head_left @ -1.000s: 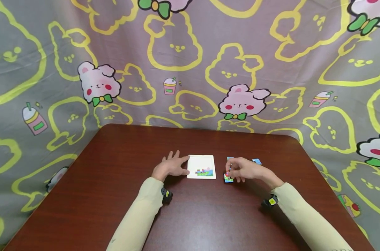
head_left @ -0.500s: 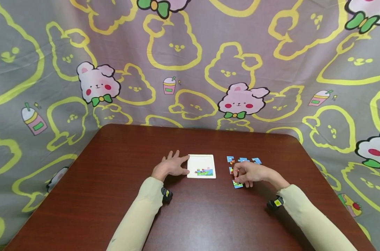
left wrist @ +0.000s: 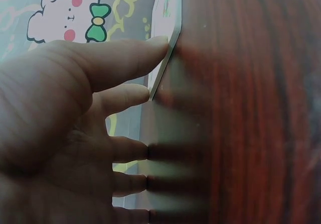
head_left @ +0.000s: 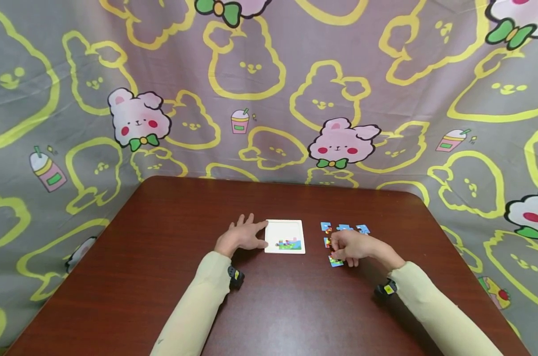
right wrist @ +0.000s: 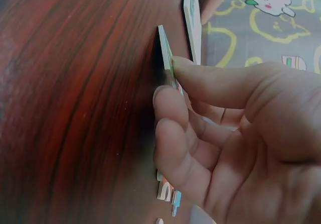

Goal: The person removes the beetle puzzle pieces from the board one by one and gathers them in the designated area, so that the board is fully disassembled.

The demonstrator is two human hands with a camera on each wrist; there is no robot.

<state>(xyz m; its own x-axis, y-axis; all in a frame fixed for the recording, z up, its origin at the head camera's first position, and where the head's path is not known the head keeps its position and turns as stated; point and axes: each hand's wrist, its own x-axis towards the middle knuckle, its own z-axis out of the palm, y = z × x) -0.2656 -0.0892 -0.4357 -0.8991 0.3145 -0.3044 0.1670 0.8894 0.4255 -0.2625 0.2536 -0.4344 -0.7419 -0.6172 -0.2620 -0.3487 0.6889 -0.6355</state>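
A square white puzzle tray (head_left: 283,230) lies on the table, with several joined pieces (head_left: 291,244) along its lower right. At its left edge rests my left hand (head_left: 242,236), fingers spread and fairly straight. The thumb and index finger touch the tray's side in the left wrist view. To the right of the tray, my right hand (head_left: 354,244) pinches a green and blue puzzle piece (head_left: 336,261) between thumb and fingers. In the right wrist view that piece (right wrist: 166,58) stands tilted, close over the table, partly covered by the fingertips.
Loose puzzle pieces lie behind and beside the right hand: a blue corner piece (head_left: 325,226), another blue piece (head_left: 345,227), one farther right (head_left: 362,228) and a part-hidden one (head_left: 327,242). A patterned cloth (head_left: 269,99) hangs behind the brown table (head_left: 269,301).
My right hand has moved right and slightly nearer with the puzzle piece, uncovering loose pieces behind it, then stayed almost still. My left hand and the tray have not moved.
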